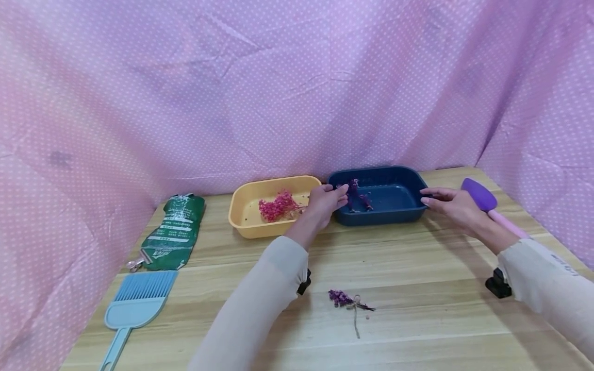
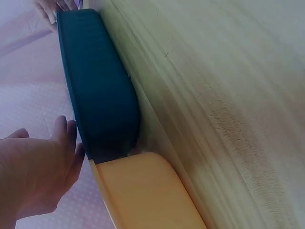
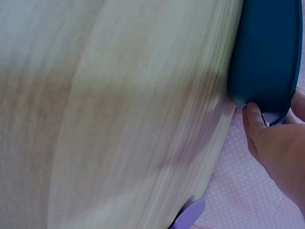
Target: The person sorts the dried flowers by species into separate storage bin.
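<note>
A dark blue tray (image 1: 380,218) stands at the back of the table with purple dried flowers (image 1: 365,201) at its left end. My left hand (image 1: 323,202) reaches over that end, its fingers extended beside the flowers; the left wrist view shows the fingers (image 2: 71,131) at the tray's rim, partly hidden behind it. At the opposite end, my right hand (image 1: 457,208) grips the tray, fingers against its outer wall in the right wrist view. A yellow tray (image 1: 238,229) with pink dried flowers (image 1: 278,206) adjoins on the left.
A small tied purple bunch (image 1: 345,299) lies near the front. Leftward are a green packet (image 1: 174,232) with a metal clip (image 1: 136,264) and a light blue brush (image 1: 134,309). A purple spatula (image 1: 480,195) lies beside my right hand. Pink dotted cloth (image 1: 297,93) hangs behind.
</note>
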### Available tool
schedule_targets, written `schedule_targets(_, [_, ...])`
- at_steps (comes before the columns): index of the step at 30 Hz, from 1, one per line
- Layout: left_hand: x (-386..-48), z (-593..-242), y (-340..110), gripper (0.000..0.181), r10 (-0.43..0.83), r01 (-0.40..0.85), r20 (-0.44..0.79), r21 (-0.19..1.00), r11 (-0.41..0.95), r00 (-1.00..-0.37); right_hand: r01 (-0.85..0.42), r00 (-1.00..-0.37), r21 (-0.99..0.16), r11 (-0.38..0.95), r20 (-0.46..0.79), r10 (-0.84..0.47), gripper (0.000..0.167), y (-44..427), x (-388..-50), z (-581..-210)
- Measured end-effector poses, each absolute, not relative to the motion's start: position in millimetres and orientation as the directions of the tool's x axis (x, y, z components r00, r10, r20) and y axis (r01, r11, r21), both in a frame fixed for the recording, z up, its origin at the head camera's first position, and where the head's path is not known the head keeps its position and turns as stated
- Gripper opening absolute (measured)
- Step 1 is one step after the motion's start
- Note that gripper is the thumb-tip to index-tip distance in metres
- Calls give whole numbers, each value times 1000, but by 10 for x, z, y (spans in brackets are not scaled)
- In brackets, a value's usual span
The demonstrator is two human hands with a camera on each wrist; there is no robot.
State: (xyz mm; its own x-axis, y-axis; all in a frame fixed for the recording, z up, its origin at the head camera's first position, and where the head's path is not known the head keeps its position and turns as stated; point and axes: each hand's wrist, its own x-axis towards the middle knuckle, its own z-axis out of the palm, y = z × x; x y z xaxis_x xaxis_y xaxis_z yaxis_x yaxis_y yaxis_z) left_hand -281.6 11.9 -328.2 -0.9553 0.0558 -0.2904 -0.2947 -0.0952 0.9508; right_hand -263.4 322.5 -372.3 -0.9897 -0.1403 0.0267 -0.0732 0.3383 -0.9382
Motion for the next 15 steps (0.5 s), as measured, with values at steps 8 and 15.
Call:
schedule_targets(8, [-2522,-3272,88,24,157,-227,-206,966,-127,-966,-70,-991,-940,333,26,-135,47,3225,-2623,-3715])
schedule_targets(15, [-2043,-3430,-151,25,427,-54,-165,964,260,-889,-72,-991,-935,346,29,-128,51,3225,-2616,-3724])
